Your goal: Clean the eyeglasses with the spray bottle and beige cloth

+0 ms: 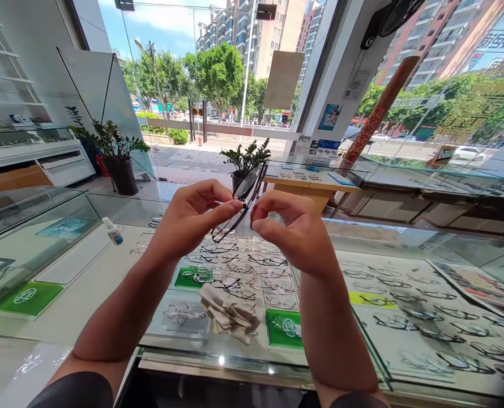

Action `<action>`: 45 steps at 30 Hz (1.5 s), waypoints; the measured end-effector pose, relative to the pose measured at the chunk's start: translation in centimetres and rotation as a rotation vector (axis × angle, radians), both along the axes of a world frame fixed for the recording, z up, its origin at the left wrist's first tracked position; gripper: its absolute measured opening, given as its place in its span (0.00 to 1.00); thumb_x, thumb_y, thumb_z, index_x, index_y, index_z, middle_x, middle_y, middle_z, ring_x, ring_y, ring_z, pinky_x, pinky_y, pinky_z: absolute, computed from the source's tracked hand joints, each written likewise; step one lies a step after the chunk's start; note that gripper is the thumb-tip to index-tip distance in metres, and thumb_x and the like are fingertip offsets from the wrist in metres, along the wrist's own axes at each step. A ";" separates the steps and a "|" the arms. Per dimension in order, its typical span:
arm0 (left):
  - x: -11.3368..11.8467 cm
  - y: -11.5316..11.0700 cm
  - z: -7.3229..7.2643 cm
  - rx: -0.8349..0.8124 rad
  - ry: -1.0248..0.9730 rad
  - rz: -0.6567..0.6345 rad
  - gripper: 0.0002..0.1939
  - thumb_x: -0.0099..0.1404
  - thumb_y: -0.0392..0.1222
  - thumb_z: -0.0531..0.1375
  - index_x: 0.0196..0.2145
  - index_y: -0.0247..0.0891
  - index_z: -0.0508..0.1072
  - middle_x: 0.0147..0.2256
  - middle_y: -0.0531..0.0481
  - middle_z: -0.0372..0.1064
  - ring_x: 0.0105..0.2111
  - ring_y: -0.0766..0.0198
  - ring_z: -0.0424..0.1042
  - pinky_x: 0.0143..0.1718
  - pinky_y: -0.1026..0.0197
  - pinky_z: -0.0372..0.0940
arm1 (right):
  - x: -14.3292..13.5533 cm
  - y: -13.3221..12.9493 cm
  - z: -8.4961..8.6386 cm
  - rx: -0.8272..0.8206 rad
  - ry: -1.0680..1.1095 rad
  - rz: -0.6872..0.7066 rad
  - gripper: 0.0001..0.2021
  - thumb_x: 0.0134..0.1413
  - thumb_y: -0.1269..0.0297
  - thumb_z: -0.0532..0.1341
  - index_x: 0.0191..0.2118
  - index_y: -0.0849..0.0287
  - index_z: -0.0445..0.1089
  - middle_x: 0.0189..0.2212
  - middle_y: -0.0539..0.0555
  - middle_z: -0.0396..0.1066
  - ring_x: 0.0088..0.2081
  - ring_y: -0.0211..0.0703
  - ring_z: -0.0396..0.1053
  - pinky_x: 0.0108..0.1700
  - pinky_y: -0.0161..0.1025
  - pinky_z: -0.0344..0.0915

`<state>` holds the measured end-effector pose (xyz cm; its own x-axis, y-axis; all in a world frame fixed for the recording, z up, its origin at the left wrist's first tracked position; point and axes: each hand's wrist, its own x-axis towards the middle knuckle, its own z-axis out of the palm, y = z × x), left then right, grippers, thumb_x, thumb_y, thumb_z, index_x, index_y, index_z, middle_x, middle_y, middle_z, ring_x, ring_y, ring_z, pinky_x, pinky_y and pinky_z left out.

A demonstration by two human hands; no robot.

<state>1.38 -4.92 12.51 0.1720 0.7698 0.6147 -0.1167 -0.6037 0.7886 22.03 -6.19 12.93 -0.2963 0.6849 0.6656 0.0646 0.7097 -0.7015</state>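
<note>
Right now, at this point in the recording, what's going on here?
A person is holding a pair of dark-rimmed eyeglasses up above a glass display counter. The fingers of the left hand grip them near the middle; the right hand is curled close beside them, though whether it touches is hard to tell. Below are rows of eyeglass frames and a crumpled beige cloth, with a small white bottle standing off to the left.
</note>
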 end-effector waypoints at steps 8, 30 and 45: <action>0.6 0.0 -0.2 -0.004 -0.037 -0.046 0.20 0.59 0.53 0.80 0.30 0.38 0.78 0.31 0.49 0.77 0.31 0.65 0.74 0.33 0.62 0.69 | 0.4 1.0 -0.7 -0.008 0.062 0.040 0.10 0.62 0.65 0.71 0.29 0.55 0.74 0.27 0.47 0.73 0.31 0.39 0.67 0.36 0.41 0.64; 0.3 0.1 0.0 0.049 -0.015 -0.138 0.20 0.61 0.54 0.79 0.31 0.37 0.79 0.33 0.48 0.80 0.32 0.64 0.76 0.35 0.62 0.72 | -0.3 0.4 -0.8 0.071 0.093 -0.016 0.07 0.62 0.67 0.73 0.34 0.54 0.76 0.31 0.47 0.76 0.34 0.39 0.70 0.40 0.42 0.67; 0.3 0.0 0.2 0.051 0.002 -0.116 0.22 0.58 0.57 0.81 0.30 0.38 0.81 0.33 0.46 0.80 0.32 0.62 0.77 0.36 0.59 0.74 | -0.3 -0.3 -0.5 0.090 0.040 -0.035 0.07 0.59 0.67 0.73 0.32 0.53 0.75 0.29 0.46 0.75 0.34 0.40 0.70 0.40 0.43 0.67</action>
